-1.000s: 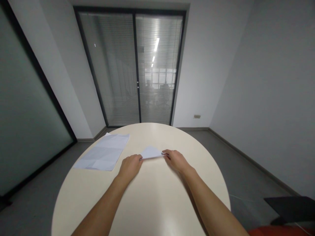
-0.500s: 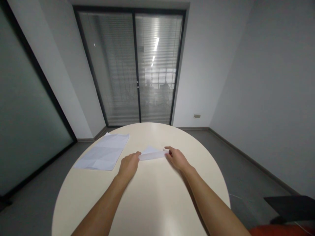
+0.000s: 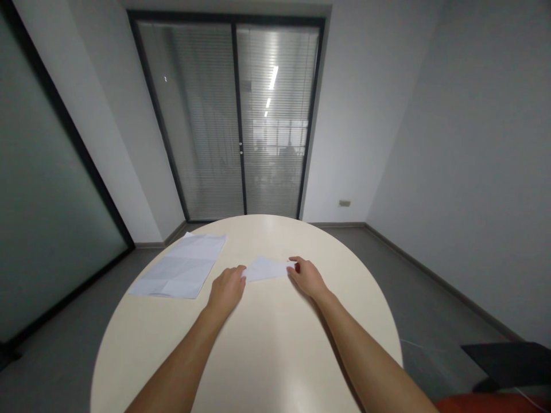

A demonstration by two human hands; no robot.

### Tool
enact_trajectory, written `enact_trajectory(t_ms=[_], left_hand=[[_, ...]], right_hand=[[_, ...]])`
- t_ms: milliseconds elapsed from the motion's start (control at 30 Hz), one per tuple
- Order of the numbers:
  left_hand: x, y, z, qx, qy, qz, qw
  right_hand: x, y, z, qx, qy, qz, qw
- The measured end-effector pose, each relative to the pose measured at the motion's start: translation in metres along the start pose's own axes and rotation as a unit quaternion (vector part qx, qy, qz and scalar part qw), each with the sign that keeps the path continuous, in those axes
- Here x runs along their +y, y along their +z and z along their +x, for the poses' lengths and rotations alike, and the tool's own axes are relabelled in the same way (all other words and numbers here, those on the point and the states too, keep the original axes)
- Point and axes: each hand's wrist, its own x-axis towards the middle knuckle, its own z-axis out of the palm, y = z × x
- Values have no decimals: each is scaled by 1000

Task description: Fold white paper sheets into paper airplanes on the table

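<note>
A folded piece of white paper (image 3: 266,269) lies near the middle of the round table, with a low peak along its far side and a straight near edge. My left hand (image 3: 227,288) pinches its left end between thumb and fingers. At the opposite end, my right hand (image 3: 307,277) grips the right tip, its index finger bent over the far side. Both fingertips hide the paper's ends.
Creased white sheets (image 3: 183,267) lie at the table's left edge. The cream round table (image 3: 253,350) fills the foreground. A dark flat object (image 3: 508,362) and something red (image 3: 486,403) are at lower right. Beyond stands a glass partition with blinds (image 3: 206,126).
The raised strip along the paper's near edge now lies flatter, and more of the peaked part shows. My hands have barely shifted.
</note>
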Motion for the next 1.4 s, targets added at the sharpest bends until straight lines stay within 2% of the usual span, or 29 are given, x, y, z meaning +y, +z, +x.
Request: enact_trajectory(t_ms=[233, 533, 633, 700, 800, 933, 1033, 1133, 1233, 1333, 1400], left_hand=[[1, 1, -1, 1, -30, 9, 1000], [2, 2, -2, 11, -32, 15, 999], [2, 0, -2, 32, -29, 27, 999], [2, 1, -2, 57, -15, 30, 998], [1, 4, -1, 77, 40, 25, 996], [0, 11, 1, 67, 117, 11, 991], [2, 16, 2, 38, 141, -2, 989], [5, 16, 1, 13, 138, -7, 990], [9, 13, -2, 9, 128, -12, 992], [13, 9, -6, 11, 119, -14, 993], [15, 7, -8, 14, 113, -12, 993]], right_hand=[[-8, 2, -3, 20, 5, -53, 998], [-10, 2, -3, 25, -5, -54, 998], [-12, 1, -5, 23, -18, -56, 998], [-13, 1, -7, 26, -22, -60, 998], [-16, 1, -8, 31, -30, -67, 997], [-21, 0, -9, 35, -40, -87, 995], [-28, 1, -13, 44, -88, -104, 990], [-40, 4, -19, 11, -169, -78, 982], [-53, 10, -27, -67, -268, -26, 961], [-59, 14, -30, -130, -286, -4, 949], [-58, 14, -29, -139, -270, -5, 953]])
